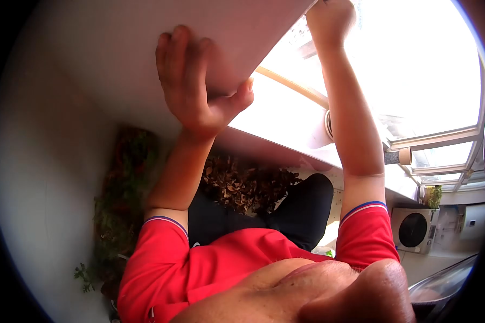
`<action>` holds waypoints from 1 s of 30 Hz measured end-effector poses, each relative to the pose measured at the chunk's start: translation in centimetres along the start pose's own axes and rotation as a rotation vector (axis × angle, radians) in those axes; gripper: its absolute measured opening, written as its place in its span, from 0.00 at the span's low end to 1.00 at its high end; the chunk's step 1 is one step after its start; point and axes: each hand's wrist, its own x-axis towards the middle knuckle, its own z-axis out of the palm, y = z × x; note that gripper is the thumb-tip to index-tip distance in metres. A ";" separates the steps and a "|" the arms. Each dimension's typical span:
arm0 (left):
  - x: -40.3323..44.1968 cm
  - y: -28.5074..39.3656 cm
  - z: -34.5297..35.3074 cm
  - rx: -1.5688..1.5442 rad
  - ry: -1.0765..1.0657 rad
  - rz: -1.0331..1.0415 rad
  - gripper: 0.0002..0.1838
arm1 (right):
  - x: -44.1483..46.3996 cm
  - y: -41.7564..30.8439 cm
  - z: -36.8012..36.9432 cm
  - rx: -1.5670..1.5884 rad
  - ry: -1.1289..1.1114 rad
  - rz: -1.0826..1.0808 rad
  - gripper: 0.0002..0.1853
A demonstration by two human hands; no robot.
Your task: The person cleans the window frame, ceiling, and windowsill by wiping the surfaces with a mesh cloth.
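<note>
My left hand (pixel 191 89) lies against a pale, flat wall-like surface (pixel 242 27), its fingers stretched upward and slightly apart. Its thumb points right, close to the surface's edge. Higher up, at the top border of the view, my right hand (pixel 331 21) is closed in front of the bright window (pixel 415 64), near that same edge. Its fingers are partly cut off by the frame, and I cannot make out what they hold.
Under the window runs a white sill (pixel 285 121) with a white roll-like object (pixel 322 129). Dry brown leaves (pixel 242 183) lie below by my legs. Green plants (pixel 121 183) stand at left. A white front-loading washer (pixel 414 230) is at far right.
</note>
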 end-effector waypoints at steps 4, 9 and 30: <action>0.1 0.2 0.3 -0.029 0.058 -0.008 0.36 | -2.4 -0.2 0.2 -0.049 -0.071 0.124 0.30; 0.2 0.1 -0.4 -0.023 -0.040 0.001 0.39 | -3.6 1.2 2.1 -0.046 -0.055 0.146 0.22; 0.0 -0.1 0.1 0.006 0.035 0.055 0.39 | -7.5 1.8 1.9 -0.032 -0.402 0.162 0.16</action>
